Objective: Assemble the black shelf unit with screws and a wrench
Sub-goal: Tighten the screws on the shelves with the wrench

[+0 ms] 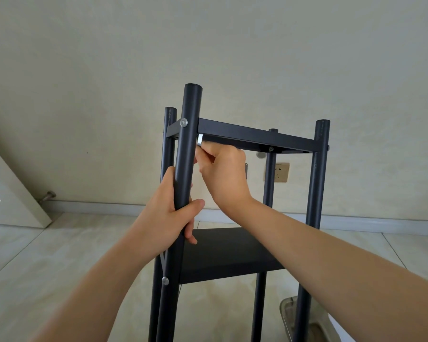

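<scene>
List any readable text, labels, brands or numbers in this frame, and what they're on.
None readable.
Black shelf unit: no label or brand visible on its posts or shelves.
Screw: plain silver head, no marking legible.
Wall socket: only slots show; any print is too small to read.
Wrench pinched by the right hand: no stamp visible.

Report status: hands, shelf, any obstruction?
Left hand grips front post. Right hand pinches silver wrench under top shelf. Nothing blocking.
</scene>
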